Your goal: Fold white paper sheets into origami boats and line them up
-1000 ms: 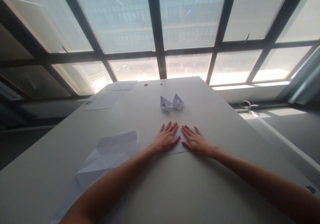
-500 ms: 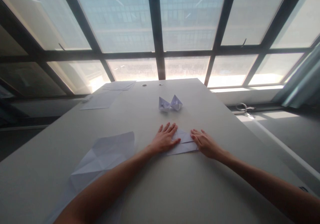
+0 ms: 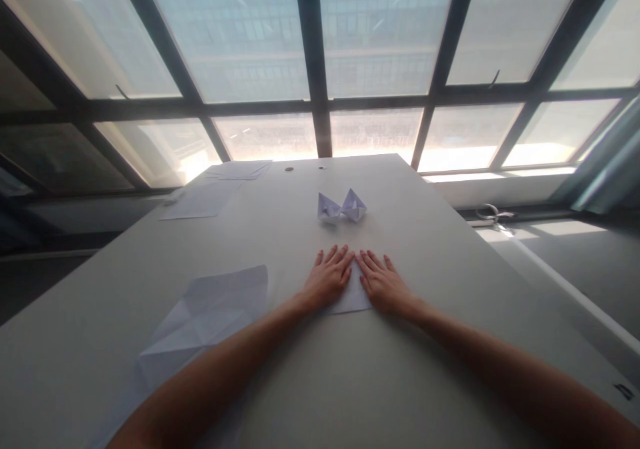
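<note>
- The left hand [image 3: 327, 277] lies palm down near the center of the frame, fingers stretched out, grasping nothing and pressing on a folded white paper [image 3: 353, 298].
- The right hand [image 3: 384, 285] lies flat beside it, likewise spread on that paper; the two hands lean toward each other at the fingertips, and whether these touch I cannot tell.
- The folded paper sits just below the center of the frame, mostly covered, its near edge and a middle strip showing between the hands.
- Just above the hands stands a paper form with two pointed peaks [image 3: 355, 207].
- At lower left, a creased sheet [image 3: 215, 305] lies partly behind the left forearm.
- Flat sheets [image 3: 194, 203] rest at the far left of the white surface [image 3: 320, 389].
- Dark-framed windows [image 3: 375, 42] fill the top; a curtain [image 3: 607, 159] hangs at right.
</note>
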`<control>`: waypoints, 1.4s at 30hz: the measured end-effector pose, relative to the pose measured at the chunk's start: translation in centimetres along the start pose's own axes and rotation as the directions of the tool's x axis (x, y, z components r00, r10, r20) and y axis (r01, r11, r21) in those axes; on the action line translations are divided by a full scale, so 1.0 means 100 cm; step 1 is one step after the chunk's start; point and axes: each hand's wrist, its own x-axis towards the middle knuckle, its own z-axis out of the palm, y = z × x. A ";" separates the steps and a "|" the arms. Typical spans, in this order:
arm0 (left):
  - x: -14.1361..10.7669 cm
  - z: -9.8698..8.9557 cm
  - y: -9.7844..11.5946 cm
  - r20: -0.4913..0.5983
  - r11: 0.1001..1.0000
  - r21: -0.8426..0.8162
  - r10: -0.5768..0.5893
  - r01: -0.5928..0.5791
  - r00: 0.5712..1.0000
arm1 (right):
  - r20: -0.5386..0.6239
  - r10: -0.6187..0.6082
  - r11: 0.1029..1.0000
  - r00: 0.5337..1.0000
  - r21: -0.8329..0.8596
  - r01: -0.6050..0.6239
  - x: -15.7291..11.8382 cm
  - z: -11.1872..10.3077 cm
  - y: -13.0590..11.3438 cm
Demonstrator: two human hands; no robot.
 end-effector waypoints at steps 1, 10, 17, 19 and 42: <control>0.001 0.001 -0.001 -0.012 0.999 0.006 -0.038 0.038 0.999 | 0.005 0.010 1.000 1.000 -0.004 -0.010 0.000 0.000 0.002; 0.002 0.004 -0.004 -0.084 0.977 0.044 -0.203 0.207 0.976 | 0.151 0.023 0.996 0.988 0.086 -0.036 0.010 -0.018 0.041; 0.001 0.003 -0.004 -0.109 0.978 0.039 -0.199 0.204 0.974 | 0.118 -0.042 0.984 0.992 0.177 0.020 0.012 -0.026 0.069; 0.001 0.002 -0.003 -0.129 0.979 0.037 -0.194 0.200 0.972 | 0.071 -0.083 0.979 0.994 0.190 0.069 0.011 -0.024 0.065; 0.001 -0.009 -0.001 -0.454 0.887 -0.416 -0.012 -0.200 0.891 | -0.002 -0.167 0.975 0.986 0.148 0.165 0.005 -0.018 0.038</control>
